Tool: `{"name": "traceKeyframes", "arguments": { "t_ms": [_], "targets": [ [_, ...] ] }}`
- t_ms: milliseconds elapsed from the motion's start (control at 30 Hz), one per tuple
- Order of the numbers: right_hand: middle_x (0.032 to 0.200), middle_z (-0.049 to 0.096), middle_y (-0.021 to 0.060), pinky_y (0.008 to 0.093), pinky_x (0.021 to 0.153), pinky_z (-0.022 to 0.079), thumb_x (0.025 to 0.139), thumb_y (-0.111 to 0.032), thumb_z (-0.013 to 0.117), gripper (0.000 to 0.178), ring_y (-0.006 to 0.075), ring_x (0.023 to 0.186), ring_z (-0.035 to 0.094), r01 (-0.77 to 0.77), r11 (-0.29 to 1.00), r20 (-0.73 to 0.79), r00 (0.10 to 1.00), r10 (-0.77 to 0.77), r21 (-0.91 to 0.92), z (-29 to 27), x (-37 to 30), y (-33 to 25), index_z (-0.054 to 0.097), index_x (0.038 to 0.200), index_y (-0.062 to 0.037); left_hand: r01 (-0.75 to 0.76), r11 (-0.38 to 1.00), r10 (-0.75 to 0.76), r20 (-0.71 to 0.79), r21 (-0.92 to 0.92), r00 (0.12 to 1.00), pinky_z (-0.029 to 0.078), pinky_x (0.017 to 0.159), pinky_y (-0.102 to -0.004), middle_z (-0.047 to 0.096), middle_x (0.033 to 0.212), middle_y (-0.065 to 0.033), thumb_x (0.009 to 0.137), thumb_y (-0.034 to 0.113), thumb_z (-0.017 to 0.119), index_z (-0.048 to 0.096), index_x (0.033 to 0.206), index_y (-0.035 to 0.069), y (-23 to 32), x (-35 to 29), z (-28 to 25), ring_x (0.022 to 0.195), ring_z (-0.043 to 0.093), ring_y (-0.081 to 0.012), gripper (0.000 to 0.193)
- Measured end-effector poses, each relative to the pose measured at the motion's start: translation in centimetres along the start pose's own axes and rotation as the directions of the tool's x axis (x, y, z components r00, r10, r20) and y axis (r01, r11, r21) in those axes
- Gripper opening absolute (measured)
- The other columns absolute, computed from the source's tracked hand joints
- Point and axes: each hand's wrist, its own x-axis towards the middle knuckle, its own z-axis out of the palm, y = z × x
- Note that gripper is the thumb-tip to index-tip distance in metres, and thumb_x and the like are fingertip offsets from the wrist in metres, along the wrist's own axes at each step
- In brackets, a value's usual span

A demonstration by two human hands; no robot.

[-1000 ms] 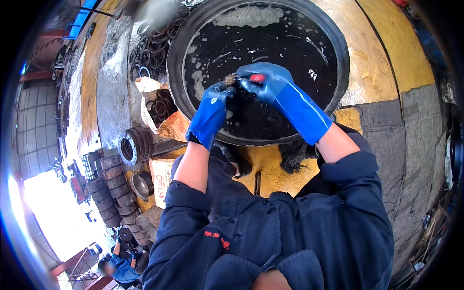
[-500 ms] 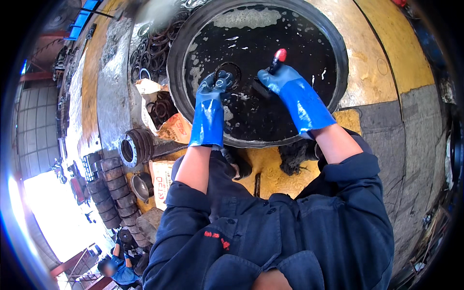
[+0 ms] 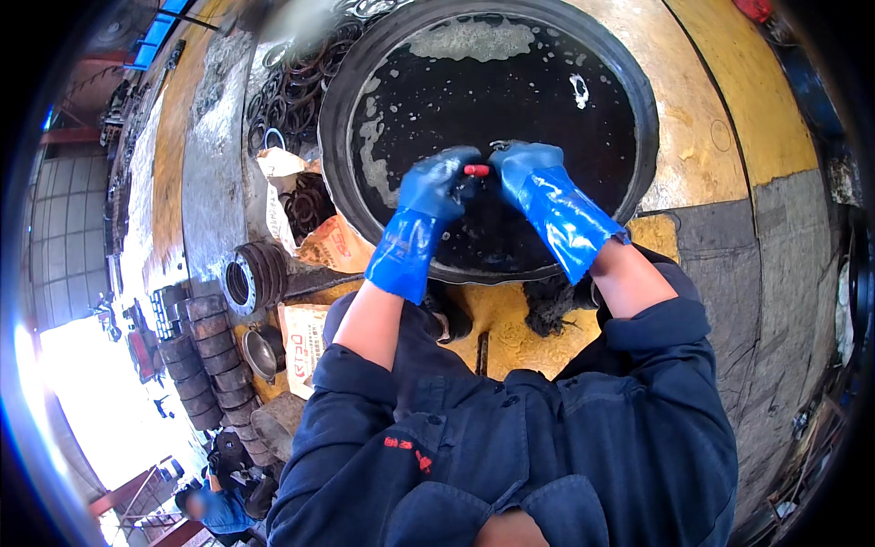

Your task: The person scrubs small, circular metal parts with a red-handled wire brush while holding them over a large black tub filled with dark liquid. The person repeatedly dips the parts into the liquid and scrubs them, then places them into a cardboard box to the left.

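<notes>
Both hands wear wet blue rubber gloves and meet over a wide black tub (image 3: 339, 182) of dark liquid. My left hand (image 3: 439, 182) is closed, its fingers curled toward the middle. The thin black ring it held a moment before is now hidden among the gloves and dark water. My right hand (image 3: 529, 169) is closed on a dark brush-like tool. The red end of its handle (image 3: 476, 170) shows between the two hands; the rest is covered by the gloves. Pale foam (image 3: 469, 41) floats at the tub's far side.
Many dark rings (image 3: 287, 100) lie piled left of the tub. An open sack (image 3: 333, 244) holds more rings. Near it stand stacked metal rings (image 3: 258, 278), a metal bowl (image 3: 264, 354) and cylindrical stacks (image 3: 211, 351). Another person (image 3: 223, 510) is at the lower left.
My hands have come together. The right moved left, and the red handle end turned from pointing up to lying sideways between the gloves. The ring at my left hand went out of sight.
</notes>
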Motion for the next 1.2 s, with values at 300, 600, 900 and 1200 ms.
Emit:
{"name": "traceKeyframes", "arguments": {
  "t_ms": [300, 600, 900, 1200],
  "targets": [
    [0.114, 0.077, 0.0074, 0.044, 0.087, 0.059, 0.096, -0.057, 0.063, 0.043, 0.0308, 0.1, 0.074, -0.244, 0.951, -0.148, 0.95, 0.273, 0.188, 0.1, 0.3, 3.0, 0.075, 0.124, -0.0253, 0.72, 0.344, -0.68, 0.368, -0.603, 0.634, 0.057, 0.081, -0.0332, 0.077, 0.108, -0.0051, 0.102, 0.026, 0.066, 0.071, 0.123, 0.007, 2.2, -0.8, -3.4, 0.095, 0.072, -0.0176, 0.029],
    [0.107, 0.079, 0.0067, 0.0361, 0.086, 0.06, 0.093, -0.038, 0.076, 0.03, 0.0252, 0.095, 0.076, 0.7, 0.614, -0.733, 0.622, -0.275, 0.364, 1.4, 1.1, 1.6, 0.078, 0.117, -0.0204, 0.594, 0.251, -0.597, 0.361, -0.764, 0.717, 0.055, 0.084, -0.0308, 0.075, 0.11, -0.0068, 0.103, 0.023, 0.064, 0.07, 0.126, 0.006, 3.4, -0.9, -3.6, 0.099, 0.071, -0.0156, 0.03],
    [0.109, 0.078, 0.0116, 0.035, 0.095, 0.056, 0.098, -0.038, 0.072, 0.036, 0.0235, 0.101, 0.075, 0.093, 0.622, -0.17, 0.983, 0.066, 0.778, -2.2, -1.5, 1.6, 0.075, 0.124, -0.0123, 0.582, 0.352, -0.672, 0.235, -0.733, 0.702, 0.056, 0.081, -0.0267, 0.075, 0.102, -0.0072, 0.102, 0.019, 0.066, 0.071, 0.119, -0.003, 5.0, -0.2, -4.6, 0.087, 0.07, -0.013, 0.028],
    [0.106, 0.076, 0.0159, 0.0399, 0.091, 0.056, 0.094, -0.048, 0.069, 0.046, 0.0312, 0.1, 0.074, -0.047, 0.551, -0.068, 0.98, 0.187, 0.833, 1.8, 1.5, 2.7, 0.075, 0.114, -0.0072, 0.564, 0.315, -0.709, 0.206, -0.763, 0.674, 0.057, 0.083, -0.0283, 0.075, 0.104, -0.0077, 0.103, 0.026, 0.069, 0.069, 0.124, -0.002, 3.9, 0.2, -3.1, 0.091, 0.071, -0.016, 0.035]
  ]
}}
